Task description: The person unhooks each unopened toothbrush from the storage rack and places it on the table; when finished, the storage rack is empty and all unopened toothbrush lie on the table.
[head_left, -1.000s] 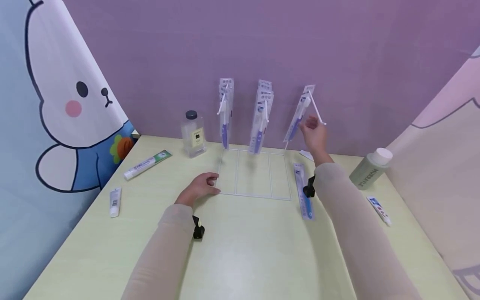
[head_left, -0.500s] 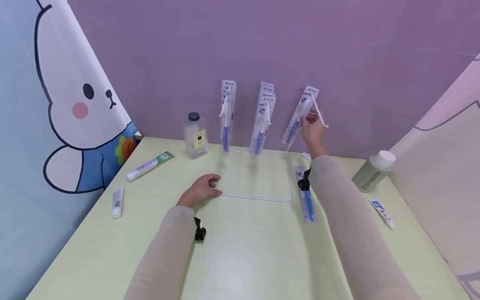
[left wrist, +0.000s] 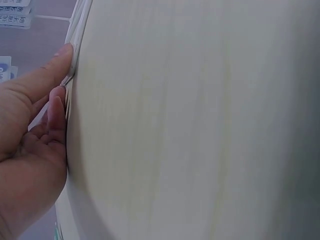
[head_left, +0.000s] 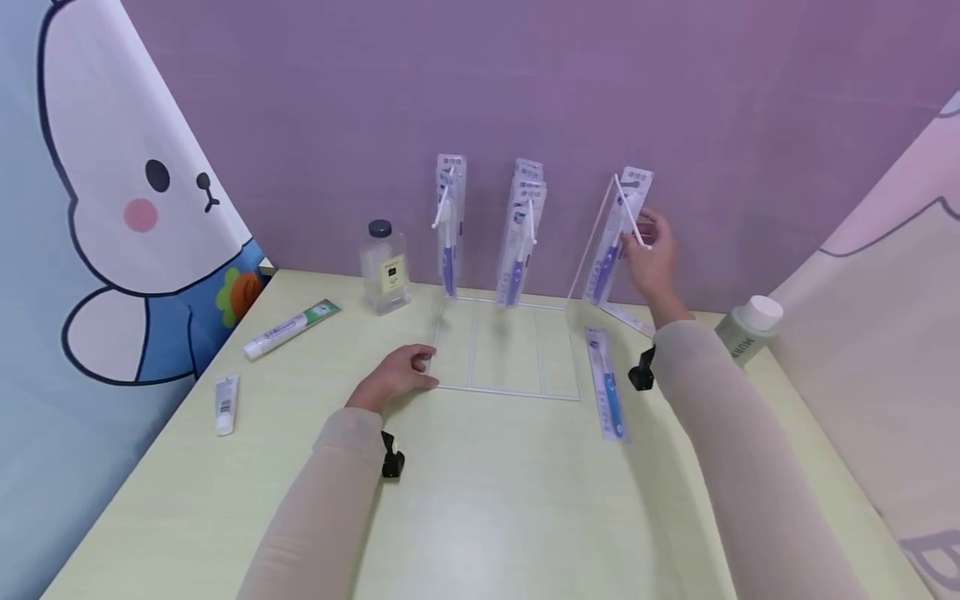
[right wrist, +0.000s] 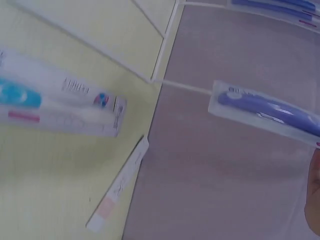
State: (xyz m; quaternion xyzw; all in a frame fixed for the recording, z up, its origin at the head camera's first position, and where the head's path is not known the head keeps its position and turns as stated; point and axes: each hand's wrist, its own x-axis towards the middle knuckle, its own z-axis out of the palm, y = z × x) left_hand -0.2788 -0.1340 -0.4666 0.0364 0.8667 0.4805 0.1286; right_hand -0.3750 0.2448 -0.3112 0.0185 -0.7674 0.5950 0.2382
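Observation:
My left hand [head_left: 393, 377] rests on the table at the front left of a white wire rack [head_left: 506, 392]. In the left wrist view its thumb and forefinger pinch the rack's white wire corner [left wrist: 72, 62]. At the rack's right hook [head_left: 632, 212], my right hand [head_left: 654, 258] pinches the edge of a packaged toothbrush [head_left: 611, 258] with a purple handle. Whether that pack hangs on the hook, I cannot tell. Only part of the right hand [right wrist: 313, 195] shows in the right wrist view. More packaged toothbrushes hang on the middle hook [head_left: 520, 250] and the left hook [head_left: 448, 225].
A packaged blue toothbrush [head_left: 607, 387] lies right of the rack, near a narrow white piece [head_left: 628, 320]. Left stand a clear bottle [head_left: 385, 271], a toothpaste tube [head_left: 292, 329] and a small white tube [head_left: 227, 404]. A green-grey bottle [head_left: 746, 329] stands at right, partly behind the sleeve.
My right hand has moved right, and the purple toothbrush pack has swung from left of the right hook to behind and right of it. The left hand stays at the rack's corner.

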